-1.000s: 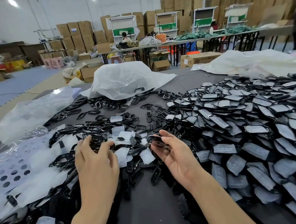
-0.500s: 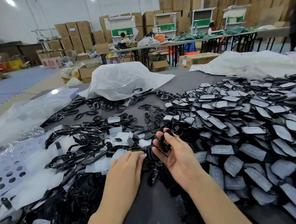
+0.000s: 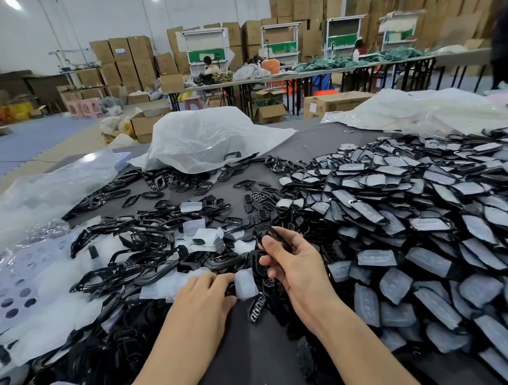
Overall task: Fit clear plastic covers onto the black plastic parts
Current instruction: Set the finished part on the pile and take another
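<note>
At the near middle of the counter (image 3: 252,357), the right hand (image 3: 300,267) is raised a little, palm turned left, with its thumb and fingers curled round a small black part (image 3: 272,236) that sticks up past the fingertips. Just left of it and lower, the left hand (image 3: 204,298) lies palm down, its fingertips and thumb pinching the left edge of a clear cover (image 3: 246,284) that lies flat between the two hands. More clear covers lie loose under and beside the left hand.

To the left and farther out, bare black frames (image 3: 147,230) are tangled together in a spread, with a few clear covers scattered among them. To the right, a wide heap of covered parts (image 3: 429,225) runs from the near edge to the far side of the counter. A clear sheet with round holes (image 3: 10,299) lies at the far left. A white plastic bag (image 3: 206,135) sits bunched at the far middle. Beyond the counter, stacked cardboard boxes (image 3: 123,57) line the wall.
</note>
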Available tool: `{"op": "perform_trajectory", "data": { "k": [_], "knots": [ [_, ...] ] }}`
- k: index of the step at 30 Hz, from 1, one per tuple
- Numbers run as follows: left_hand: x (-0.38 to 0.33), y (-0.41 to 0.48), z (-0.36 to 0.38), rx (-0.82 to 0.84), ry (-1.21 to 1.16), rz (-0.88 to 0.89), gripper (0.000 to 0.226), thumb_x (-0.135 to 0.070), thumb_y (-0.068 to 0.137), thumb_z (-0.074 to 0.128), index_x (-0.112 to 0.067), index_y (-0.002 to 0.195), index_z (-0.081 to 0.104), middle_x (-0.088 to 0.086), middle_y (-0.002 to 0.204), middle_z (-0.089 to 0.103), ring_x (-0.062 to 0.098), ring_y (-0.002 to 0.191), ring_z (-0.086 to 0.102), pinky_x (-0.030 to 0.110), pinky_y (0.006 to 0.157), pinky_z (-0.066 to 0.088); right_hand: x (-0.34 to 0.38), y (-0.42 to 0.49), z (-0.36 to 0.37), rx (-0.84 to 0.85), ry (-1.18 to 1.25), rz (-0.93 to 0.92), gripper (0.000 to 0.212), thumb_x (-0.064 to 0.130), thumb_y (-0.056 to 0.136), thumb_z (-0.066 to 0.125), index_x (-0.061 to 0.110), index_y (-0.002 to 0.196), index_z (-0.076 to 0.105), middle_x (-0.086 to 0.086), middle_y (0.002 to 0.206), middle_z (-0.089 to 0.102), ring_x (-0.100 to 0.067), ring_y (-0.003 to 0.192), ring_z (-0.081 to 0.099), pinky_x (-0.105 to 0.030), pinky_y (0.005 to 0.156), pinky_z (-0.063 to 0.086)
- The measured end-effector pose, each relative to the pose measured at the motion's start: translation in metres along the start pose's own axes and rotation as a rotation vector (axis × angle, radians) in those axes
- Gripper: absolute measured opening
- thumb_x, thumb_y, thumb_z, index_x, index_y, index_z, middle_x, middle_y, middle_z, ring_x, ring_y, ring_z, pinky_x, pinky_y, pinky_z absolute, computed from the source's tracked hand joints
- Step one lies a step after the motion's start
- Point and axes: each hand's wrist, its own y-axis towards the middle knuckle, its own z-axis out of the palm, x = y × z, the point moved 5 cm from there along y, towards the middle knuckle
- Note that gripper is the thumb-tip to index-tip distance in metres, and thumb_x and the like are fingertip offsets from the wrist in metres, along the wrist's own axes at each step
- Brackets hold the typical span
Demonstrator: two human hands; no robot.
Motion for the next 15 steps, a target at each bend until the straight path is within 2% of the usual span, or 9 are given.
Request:
{"op": "perform_trajectory", "data": {
  "k": [3, 6, 9, 11, 13, 15],
  "knots": [
    [0.002, -0.001, -0.001, -0.015, -0.034, -0.002, 0.029, -0.026, 0.098, 0.056, -0.024, 0.127, 0.061, -0.006, 0.106, 0.049, 0.016, 0.103, 0.055, 0.027, 0.089, 0.046, -0.001, 0.001, 0.0, -0.014, -0.051, -0.023, 0.016, 0.004, 0.096, 0.062, 0.014, 0.107, 0.063, 0.0, 0.074, 0.071, -0.009, 0.057, 0.064, -0.017, 0.05, 0.049],
    [0.003, -0.002, -0.003, -0.049, -0.077, -0.009, 0.024, -0.027, 0.1, 0.052, -0.026, 0.121, 0.063, -0.012, 0.104, 0.046, 0.007, 0.101, 0.052, 0.02, 0.086, 0.042, -0.003, 0.001, 0.0, -0.036, -0.105, -0.034, 0.02, 0.001, 0.1, 0.053, 0.017, 0.109, 0.063, 0.0, 0.084, 0.071, -0.011, 0.064, 0.069, -0.017, 0.055, 0.052],
    [0.003, -0.003, -0.015, -0.127, -0.241, -0.06, 0.013, -0.033, 0.098, 0.049, -0.037, 0.107, 0.059, -0.022, 0.096, 0.054, -0.004, 0.089, 0.053, 0.018, 0.074, 0.042, -0.002, -0.001, -0.001, -0.023, -0.173, -0.064, 0.02, 0.004, 0.099, 0.057, 0.018, 0.113, 0.059, -0.001, 0.088, 0.078, -0.014, 0.071, 0.072, -0.019, 0.059, 0.054],
    [0.004, -0.004, -0.02, -0.151, -0.403, -0.103, 0.01, -0.036, 0.097, 0.047, -0.042, 0.1, 0.054, -0.016, 0.082, 0.065, 0.001, 0.073, 0.058, 0.021, 0.062, 0.044, 0.0, -0.002, -0.001, -0.011, -0.182, -0.083, 0.018, 0.006, 0.098, 0.059, 0.017, 0.113, 0.058, 0.0, 0.09, 0.078, -0.015, 0.073, 0.073, -0.02, 0.061, 0.055],
    [0.003, -0.002, -0.022, -0.186, -0.631, -0.149, 0.012, -0.035, 0.098, 0.049, -0.041, 0.099, 0.059, -0.007, 0.07, 0.065, 0.009, 0.058, 0.057, 0.023, 0.052, 0.045, 0.002, -0.003, 0.0, 0.005, -0.194, -0.093, 0.014, 0.008, 0.099, 0.059, 0.015, 0.111, 0.061, -0.001, 0.091, 0.078, -0.014, 0.074, 0.073, -0.02, 0.06, 0.056],
    [0.0, 0.0, -0.023, -0.194, -0.901, -0.212, 0.016, -0.029, 0.099, 0.054, -0.037, 0.098, 0.068, -0.004, 0.067, 0.063, 0.009, 0.057, 0.057, 0.018, 0.053, 0.046, 0.001, -0.003, 0.003, 0.032, -0.204, -0.088, 0.013, 0.009, 0.101, 0.056, 0.015, 0.109, 0.064, -0.001, 0.09, 0.078, -0.014, 0.073, 0.073, -0.019, 0.06, 0.055]
  ]
}}
